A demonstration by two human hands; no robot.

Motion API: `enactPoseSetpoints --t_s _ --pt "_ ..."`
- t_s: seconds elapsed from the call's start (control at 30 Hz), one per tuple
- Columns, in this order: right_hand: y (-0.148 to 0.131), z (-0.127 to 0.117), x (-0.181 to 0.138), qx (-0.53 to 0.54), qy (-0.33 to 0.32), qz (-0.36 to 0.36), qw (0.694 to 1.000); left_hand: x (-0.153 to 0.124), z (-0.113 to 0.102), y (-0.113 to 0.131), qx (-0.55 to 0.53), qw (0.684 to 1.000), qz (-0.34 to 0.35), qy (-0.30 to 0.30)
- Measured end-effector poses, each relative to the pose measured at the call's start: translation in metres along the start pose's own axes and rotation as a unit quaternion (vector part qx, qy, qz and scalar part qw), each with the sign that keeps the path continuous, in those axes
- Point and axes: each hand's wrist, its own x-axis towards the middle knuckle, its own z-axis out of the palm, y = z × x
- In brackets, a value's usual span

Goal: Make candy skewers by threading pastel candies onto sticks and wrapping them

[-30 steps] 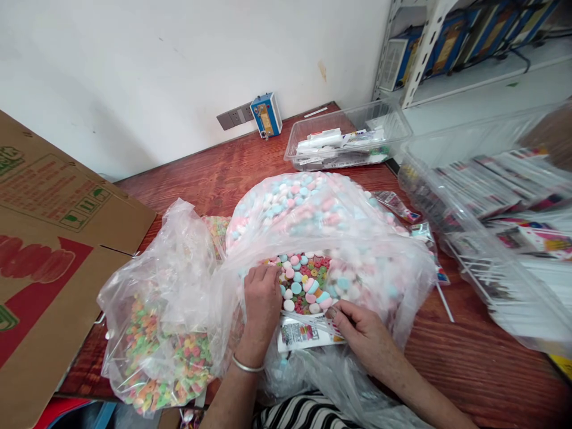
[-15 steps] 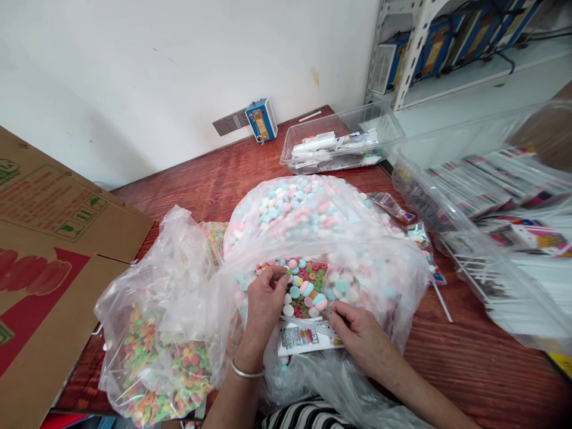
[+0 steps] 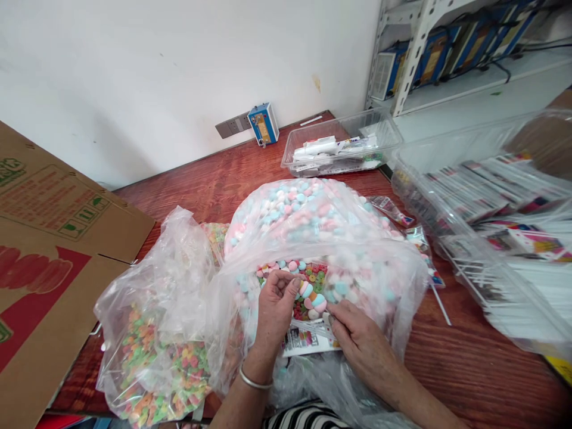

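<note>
A candy skewer (image 3: 318,301), threaded with pink, white and blue marshmallows and orange pieces between them, lies slantwise in front of me. My right hand (image 3: 360,333) is closed on its lower right end. At the upper left end, my left hand (image 3: 279,301) is pinched; its fingers hide exactly what lies between them. Beneath the skewer are loose red and green ring candies (image 3: 316,275) and more marshmallows (image 3: 292,266), inside the mouth of a large clear bag (image 3: 379,268). A printed white packet (image 3: 308,341) with thin white sticks (image 3: 313,326) rests just below my hands.
Left of me stands a second bag (image 3: 167,357) of coloured ring candies, beside a cardboard box (image 3: 67,208). Clear tubs (image 3: 447,232) of packets and sticks line the right. A smaller plastic tray (image 3: 295,140) and a blue device (image 3: 263,125) sit near the wall.
My left hand has moved right and slightly down, from above the loose candies to the skewer's upper end. My right hand keeps its hold and has shifted little.
</note>
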Motion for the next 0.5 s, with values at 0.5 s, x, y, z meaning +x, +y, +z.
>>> enactPoseSetpoints --t_s 0.5 --pt "0.007 0.008 -0.007 -0.021 0.023 0.041 0.999 -0.021 0.048 -0.005 -0.397 0.905 -0.152 -0.020"
